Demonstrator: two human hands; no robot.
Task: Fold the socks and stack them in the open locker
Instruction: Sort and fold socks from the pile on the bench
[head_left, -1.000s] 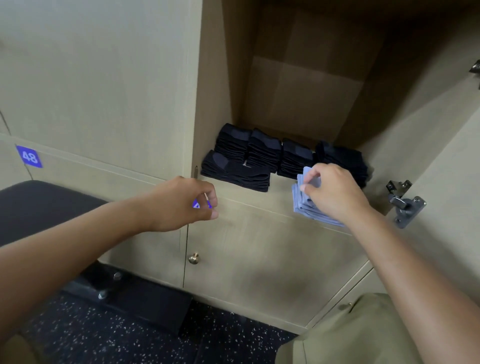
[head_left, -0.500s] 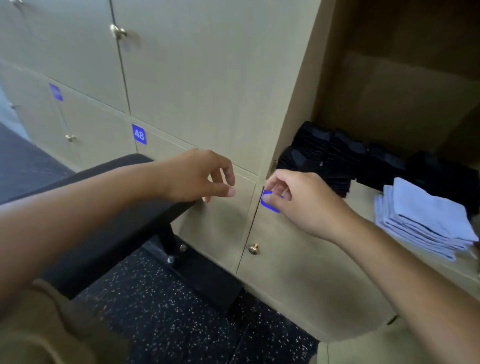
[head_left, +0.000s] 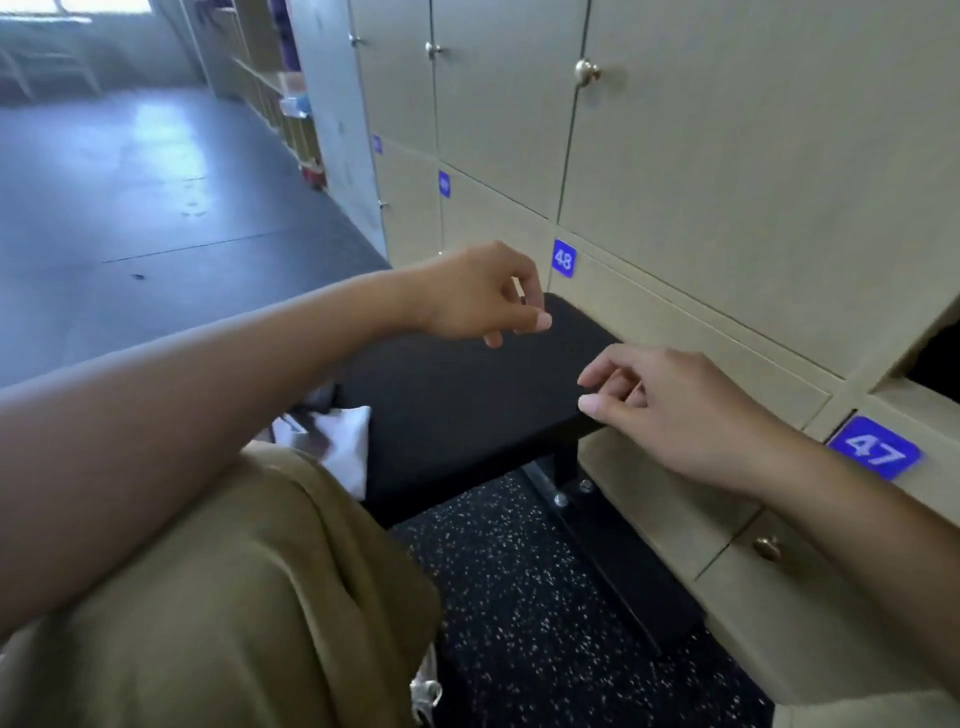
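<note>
Two hands hung in the air over one black bench (head_left: 467, 395); the left hand (head_left: 478, 296) had its fingers loosely curled, thumb near forefinger, holding nothing; the right hand (head_left: 670, 410) was likewise relaxed and empty, the two hands apart from each other. Two blue number plates read clearly, 48 (head_left: 563, 258) and 47 (head_left: 875, 454); two more, fainter, sat farther down the row of lockers (head_left: 727, 182). Four round door knobs could be counted. Something white (head_left: 343, 441) lay at the bench's near end, beside an olive-clad knee (head_left: 249, 597); whether it was socks could not be told. Only a dark corner of the open locker (head_left: 935, 358) showed at the right edge. Half a second earlier the folded black and pale blue socks were plainly visible inside it; the view had since swung left, so they were out of sight; both hands were empty then as well.
</note>
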